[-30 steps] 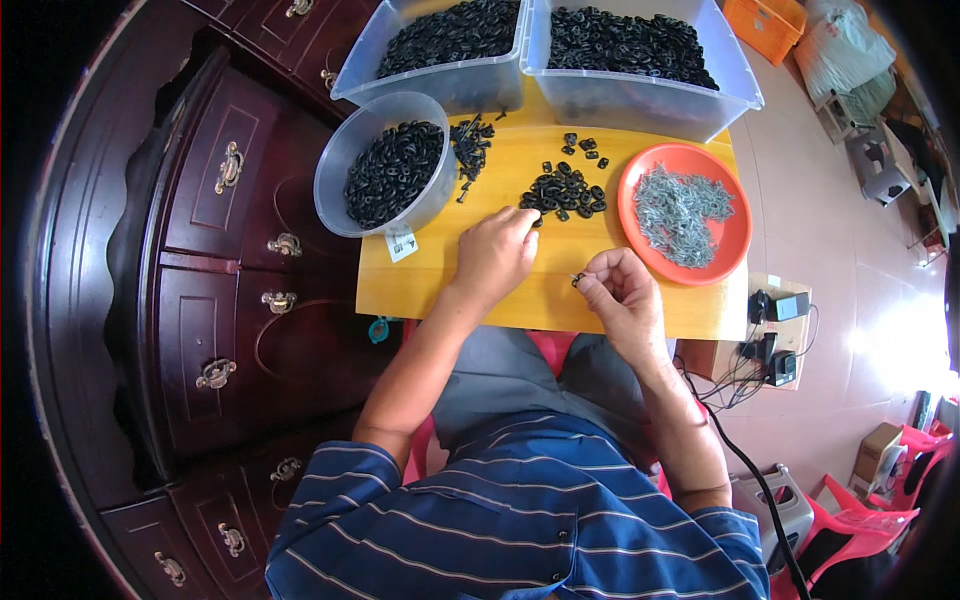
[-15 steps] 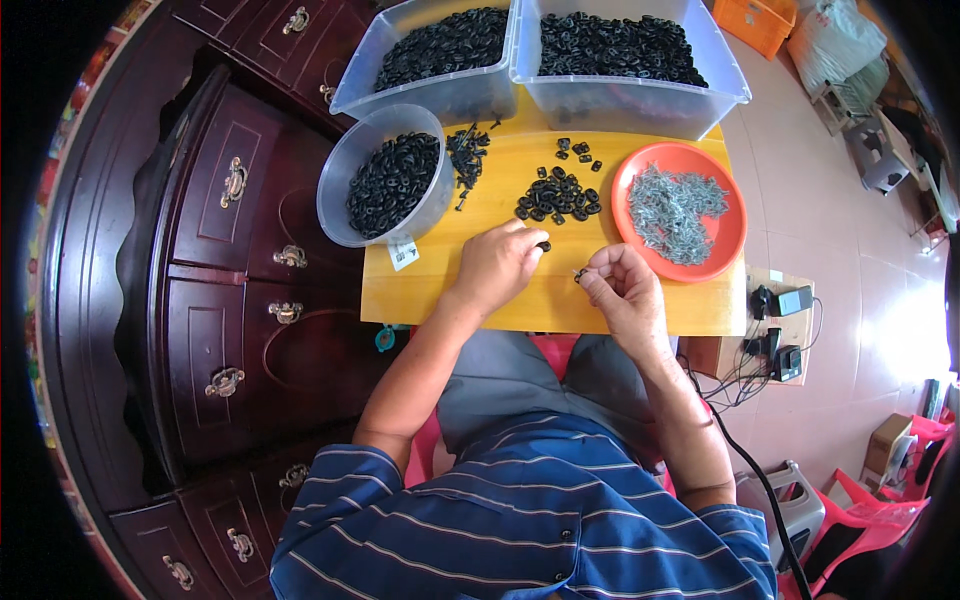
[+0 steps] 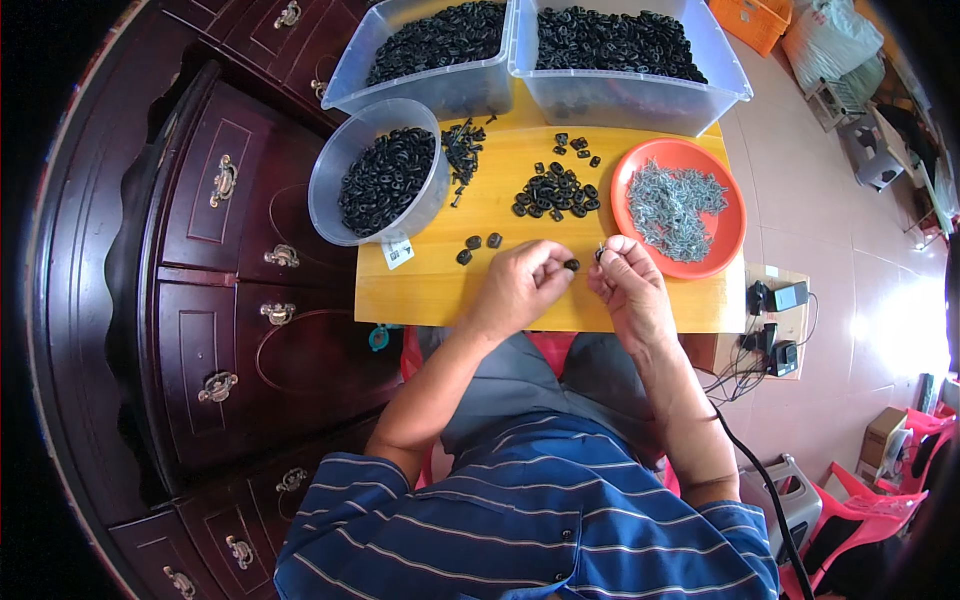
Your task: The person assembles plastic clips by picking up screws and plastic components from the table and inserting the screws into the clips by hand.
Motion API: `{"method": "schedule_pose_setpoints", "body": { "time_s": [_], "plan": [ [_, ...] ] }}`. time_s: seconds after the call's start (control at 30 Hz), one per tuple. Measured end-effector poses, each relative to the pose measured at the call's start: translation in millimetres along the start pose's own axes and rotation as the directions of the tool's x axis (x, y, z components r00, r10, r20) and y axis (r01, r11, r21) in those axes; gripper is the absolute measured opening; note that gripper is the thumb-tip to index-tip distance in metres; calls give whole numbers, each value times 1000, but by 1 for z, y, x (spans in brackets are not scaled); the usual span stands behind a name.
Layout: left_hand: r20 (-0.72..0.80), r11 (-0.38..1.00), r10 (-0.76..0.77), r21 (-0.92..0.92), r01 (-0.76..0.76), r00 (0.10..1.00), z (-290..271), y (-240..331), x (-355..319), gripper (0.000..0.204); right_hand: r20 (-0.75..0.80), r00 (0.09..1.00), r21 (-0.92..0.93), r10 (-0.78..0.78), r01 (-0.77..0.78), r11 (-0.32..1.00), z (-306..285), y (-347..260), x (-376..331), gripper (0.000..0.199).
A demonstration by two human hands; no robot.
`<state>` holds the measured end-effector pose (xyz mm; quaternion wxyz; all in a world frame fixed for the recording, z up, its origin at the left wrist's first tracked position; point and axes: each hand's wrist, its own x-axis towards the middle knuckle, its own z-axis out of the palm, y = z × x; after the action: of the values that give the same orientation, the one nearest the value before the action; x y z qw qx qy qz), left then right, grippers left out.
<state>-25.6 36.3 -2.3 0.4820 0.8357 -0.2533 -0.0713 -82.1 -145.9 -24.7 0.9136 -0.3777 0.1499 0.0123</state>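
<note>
Surface: yellow wooden surface (image 3: 500, 290) set against a dark carved wooden cabinet with brass handles (image 3: 230, 290); pink tiled floor on the person's right.
Piece in hand: small black ring-shaped plastic part (image 3: 571, 265), pinched at the fingertips of the left hand (image 3: 520, 285), just above the near edge of the surface.
Left hand: closed in a pinch on that black part.
Right hand: right hand (image 3: 625, 285) curled shut, fingertips holding a small grey metal piece (image 3: 600, 254), too small to tell its shape; it sits just beside the black part, not clearly touching.
Nearby loose parts: three black parts (image 3: 478, 246) lying apart by the left hand; a loose heap of black parts (image 3: 552, 192) further out.
Metal supply: round orange plastic plate (image 3: 728, 235) heaped with grey metal pieces, near the right hand.
Bulk stock: round clear plastic bowl (image 3: 330, 190) and two clear rectangular bins (image 3: 620, 100), all filled with black parts.
Progress: judging by the full containers and heap, plenty seems left; which parts are finished I cannot tell.
</note>
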Motion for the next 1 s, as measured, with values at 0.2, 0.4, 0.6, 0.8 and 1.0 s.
{"method": "schedule_pose_setpoints", "body": {
  "time_s": [0.2, 0.4, 0.6, 0.8, 1.0],
  "plan": [
    [32, 991, 107, -80, -104, 994, 14, 29, -13, 19, 77, 982, 367, 172, -189, 911, -6, 1, -2, 15],
    [48, 978, 200, -65, -197, 979, 30, 32, -20, 19, 201, 965, 461, 167, -244, 853, -10, 3, 0, 18],
    [68, 957, 283, -89, -276, 957, 32, 31, -20, 19, 188, 976, 421, 108, -179, 889, -5, -4, -2, 17],
    [114, 932, 140, -351, -92, 984, 38, 28, -27, 22, 154, 985, 326, 77, -124, 937, -2, -1, -3, 17],
    [92, 878, 90, -477, -36, 992, 43, 26, -29, 19, 118, 993, 209, 26, -50, 977, 8, -2, -8, 15]
  ]
}}
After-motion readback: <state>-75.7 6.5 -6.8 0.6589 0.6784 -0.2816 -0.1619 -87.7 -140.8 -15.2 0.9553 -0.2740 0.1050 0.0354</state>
